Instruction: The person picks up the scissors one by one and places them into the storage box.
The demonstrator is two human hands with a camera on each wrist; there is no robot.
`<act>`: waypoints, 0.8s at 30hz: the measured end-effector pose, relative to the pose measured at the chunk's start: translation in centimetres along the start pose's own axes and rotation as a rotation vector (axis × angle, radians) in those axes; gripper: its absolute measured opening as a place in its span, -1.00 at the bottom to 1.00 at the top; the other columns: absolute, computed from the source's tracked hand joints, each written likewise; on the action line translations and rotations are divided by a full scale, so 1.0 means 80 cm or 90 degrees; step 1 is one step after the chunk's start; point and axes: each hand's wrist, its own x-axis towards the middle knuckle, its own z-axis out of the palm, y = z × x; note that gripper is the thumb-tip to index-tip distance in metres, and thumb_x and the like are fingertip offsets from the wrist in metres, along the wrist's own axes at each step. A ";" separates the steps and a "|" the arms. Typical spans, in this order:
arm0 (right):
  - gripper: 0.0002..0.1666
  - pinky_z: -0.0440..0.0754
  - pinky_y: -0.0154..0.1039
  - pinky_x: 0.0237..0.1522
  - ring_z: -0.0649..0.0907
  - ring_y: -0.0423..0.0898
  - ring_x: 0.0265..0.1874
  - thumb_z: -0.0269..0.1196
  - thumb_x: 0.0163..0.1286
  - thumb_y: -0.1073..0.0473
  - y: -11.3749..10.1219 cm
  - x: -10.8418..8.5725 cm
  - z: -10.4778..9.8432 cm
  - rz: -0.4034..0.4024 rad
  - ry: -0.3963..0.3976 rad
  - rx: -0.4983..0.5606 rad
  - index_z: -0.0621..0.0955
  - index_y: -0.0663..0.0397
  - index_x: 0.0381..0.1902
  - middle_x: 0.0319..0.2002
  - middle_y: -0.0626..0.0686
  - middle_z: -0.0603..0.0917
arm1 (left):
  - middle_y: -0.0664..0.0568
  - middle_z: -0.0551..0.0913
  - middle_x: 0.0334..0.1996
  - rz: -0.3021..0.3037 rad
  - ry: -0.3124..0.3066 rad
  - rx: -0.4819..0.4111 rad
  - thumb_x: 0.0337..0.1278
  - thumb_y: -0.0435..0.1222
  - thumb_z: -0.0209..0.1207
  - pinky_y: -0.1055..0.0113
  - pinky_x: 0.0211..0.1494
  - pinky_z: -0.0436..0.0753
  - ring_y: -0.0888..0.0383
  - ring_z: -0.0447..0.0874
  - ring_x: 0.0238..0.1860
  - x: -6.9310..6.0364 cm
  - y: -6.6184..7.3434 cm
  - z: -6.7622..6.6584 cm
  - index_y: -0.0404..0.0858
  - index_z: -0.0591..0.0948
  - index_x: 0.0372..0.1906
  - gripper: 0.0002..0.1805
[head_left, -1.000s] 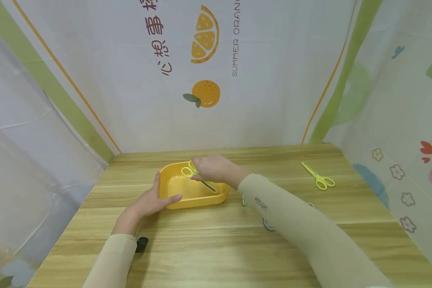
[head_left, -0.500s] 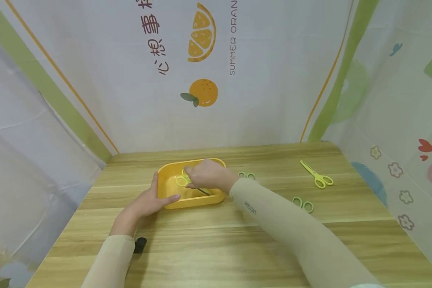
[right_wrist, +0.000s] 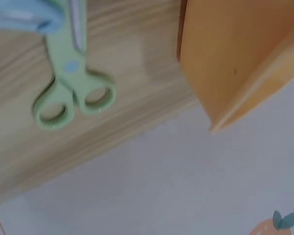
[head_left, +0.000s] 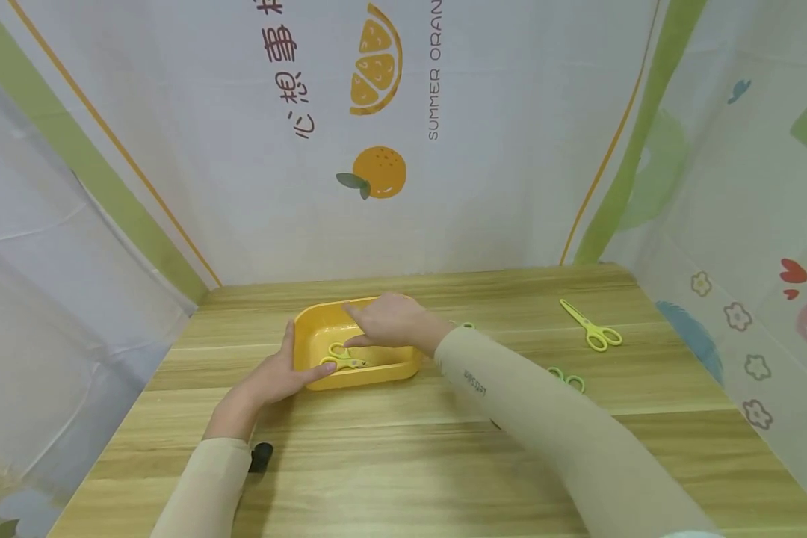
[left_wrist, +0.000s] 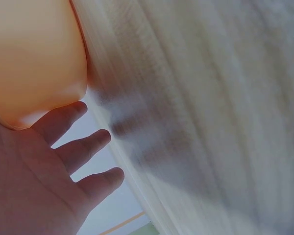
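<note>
Comparing with half a second ago, we are finding the yellow scissors (head_left: 343,362) out of the hold of the right hand (head_left: 393,321): they are now lying inside the yellow tray (head_left: 370,378), closer to its front wall, where earlier the fingers were carrying them. The right sleeve (head_left: 524,396) is covering more of the green loops (head_left: 468,325) behind it. The left hand (head_left: 276,377) is keeping its place at the tray's left end.

We are watching the right arm crossing the table (head_left: 403,463) from the lower right, its hand reaching over the tray. Its thumb and forefinger are standing apart, gripping nothing; its other fingers are hiding from us, so we are not telling how they lie. The left thumb is lying over the front rim, and in the left wrist view straight fingers are spreading apart, the uppermost touching the tray.

The scissors' loops are resting just beside the left thumb's tip and near the right thumb's; we are not managing to tell whether they are touching. Another yellow pair (head_left: 589,326) is lying well apart, to the right. In the right wrist view, green scissors (right_wrist: 68,81) are lying beside the tray.
</note>
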 end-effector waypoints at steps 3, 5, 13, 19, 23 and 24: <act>-0.04 0.73 -0.19 -0.43 0.53 -0.20 -0.65 0.01 0.61 -0.47 0.013 -0.010 -0.010 -0.006 0.001 0.004 0.28 0.04 0.66 -0.61 -0.15 0.63 | -0.63 0.14 0.58 -0.004 -0.002 -0.001 0.21 0.49 0.17 -0.39 0.52 0.39 -0.53 0.32 0.54 0.000 0.001 0.000 -0.24 -0.62 0.66 0.53; -0.06 0.75 -0.19 -0.34 0.64 -0.18 -0.56 0.02 0.62 -0.45 0.022 -0.018 -0.017 -0.004 -0.003 0.021 0.29 0.05 0.64 -0.56 -0.15 0.67 | -0.62 0.14 0.59 -0.006 -0.004 -0.003 0.21 0.50 0.17 -0.39 0.53 0.38 -0.53 0.31 0.54 0.000 0.002 -0.001 -0.23 -0.62 0.66 0.53; -0.01 0.81 -0.05 0.05 0.83 0.00 0.08 0.02 0.60 -0.48 0.057 -0.055 -0.043 0.029 -0.027 0.026 0.22 0.01 0.69 -0.02 -0.02 0.87 | -0.63 0.11 0.59 -0.007 -0.001 -0.003 0.23 0.49 0.17 -0.39 0.53 0.37 -0.55 0.31 0.53 0.000 0.002 -0.002 -0.22 -0.63 0.65 0.52; -0.03 0.82 -0.04 0.04 0.85 0.05 0.01 0.05 0.63 -0.42 0.081 -0.092 -0.057 0.006 -0.006 0.010 0.22 0.10 0.68 0.06 0.08 0.85 | -0.66 0.16 0.55 -0.007 -0.002 0.003 0.23 0.48 0.17 -0.36 0.51 0.42 -0.54 0.37 0.50 0.000 0.001 0.000 -0.23 -0.64 0.65 0.52; -0.04 0.82 -0.01 -0.14 0.85 0.06 -0.25 0.08 0.62 -0.41 0.099 -0.116 -0.059 0.014 0.011 -0.009 0.26 0.11 0.66 -0.08 0.10 0.87 | -0.66 0.20 0.54 -0.003 0.002 0.007 0.23 0.48 0.17 -0.35 0.50 0.44 -0.52 0.41 0.48 0.001 -0.001 0.002 -0.22 -0.63 0.65 0.51; -0.04 0.82 0.00 -0.17 0.84 0.06 -0.29 0.09 0.61 -0.40 0.104 -0.122 -0.059 0.019 0.013 -0.011 0.28 0.12 0.65 -0.13 0.11 0.87 | -0.66 0.20 0.54 -0.003 0.003 0.007 0.23 0.48 0.17 -0.35 0.51 0.43 -0.51 0.41 0.48 0.002 -0.001 0.002 -0.21 -0.63 0.66 0.51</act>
